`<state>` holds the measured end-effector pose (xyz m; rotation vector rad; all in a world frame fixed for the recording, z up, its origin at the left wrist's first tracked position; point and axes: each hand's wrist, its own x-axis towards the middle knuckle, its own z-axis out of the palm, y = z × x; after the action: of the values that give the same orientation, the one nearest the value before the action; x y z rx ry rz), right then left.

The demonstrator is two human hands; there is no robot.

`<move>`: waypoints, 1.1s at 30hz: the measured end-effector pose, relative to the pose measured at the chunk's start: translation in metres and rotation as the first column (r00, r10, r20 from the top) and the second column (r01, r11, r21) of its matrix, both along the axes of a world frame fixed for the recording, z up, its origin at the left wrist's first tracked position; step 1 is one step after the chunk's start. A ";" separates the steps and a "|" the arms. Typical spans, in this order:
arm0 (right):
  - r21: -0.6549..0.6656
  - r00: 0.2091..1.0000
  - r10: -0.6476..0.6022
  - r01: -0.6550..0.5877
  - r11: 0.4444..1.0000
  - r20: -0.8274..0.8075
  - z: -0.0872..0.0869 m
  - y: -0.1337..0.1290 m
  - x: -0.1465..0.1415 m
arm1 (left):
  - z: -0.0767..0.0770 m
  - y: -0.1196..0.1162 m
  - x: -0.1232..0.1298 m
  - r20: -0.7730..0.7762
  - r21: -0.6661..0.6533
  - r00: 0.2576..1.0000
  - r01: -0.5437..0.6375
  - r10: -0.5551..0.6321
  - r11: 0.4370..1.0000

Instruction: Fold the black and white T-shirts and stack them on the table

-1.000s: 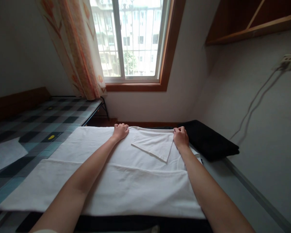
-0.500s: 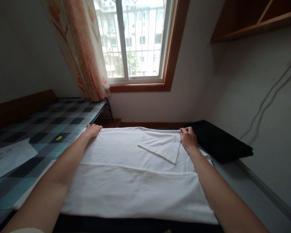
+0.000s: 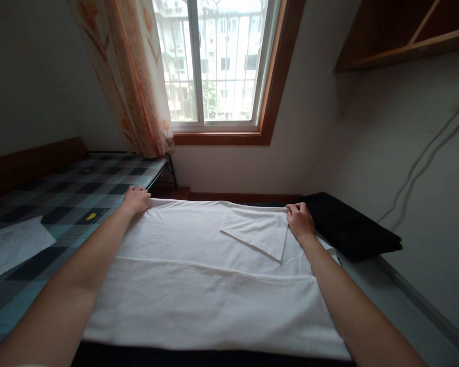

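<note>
A white T-shirt [image 3: 199, 295] lies spread in front of me, its far part folded over toward me with a sleeve [image 3: 258, 232] lying on top at the right. At the far left corner of the fold, my left hand [image 3: 136, 199] is closed on the fabric. My right hand [image 3: 300, 220] pinches the far edge near the sleeve, thumb and fingers together. Between both hands the far edge runs nearly straight. Part of the neckline shows beside my right forearm.
To the left is a bed with a checked mattress [image 3: 118, 176], a sheet of paper [image 3: 17, 244] on it. A folded black item [image 3: 352, 227] lies at the right by the wall. Beyond stand a window [image 3: 218, 66] and curtain [image 3: 133, 86]; a wooden shelf [image 3: 401, 53] hangs upper right.
My left hand has moved a little to the left and away from me, drawing the shirt's far left corner outward. My right hand keeps its grip and has shifted only slightly.
</note>
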<state>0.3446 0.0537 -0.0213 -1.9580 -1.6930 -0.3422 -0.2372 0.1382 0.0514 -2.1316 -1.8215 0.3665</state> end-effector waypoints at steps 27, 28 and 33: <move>0.237 0.900 0.431 -0.408 0.882 -0.055 0.057 -0.028 0.027 | 0.037 -0.093 -0.067 0.173 0.204 0.984 -0.080 0.044 0.976; 0.236 0.875 0.485 -0.471 0.850 -0.002 0.063 -0.043 0.030 | 0.033 -0.103 -0.077 0.183 0.235 0.983 -0.047 0.004 0.971; 0.099 0.742 0.636 -0.663 0.742 0.211 0.056 -0.120 0.048 | -0.006 -0.155 -0.133 0.143 0.287 0.980 0.096 -0.142 0.953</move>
<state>0.3924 -0.0662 0.0346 -1.1206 -2.2466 -0.3660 -0.3706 -0.0170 0.0455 -2.1080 -1.6979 -0.0921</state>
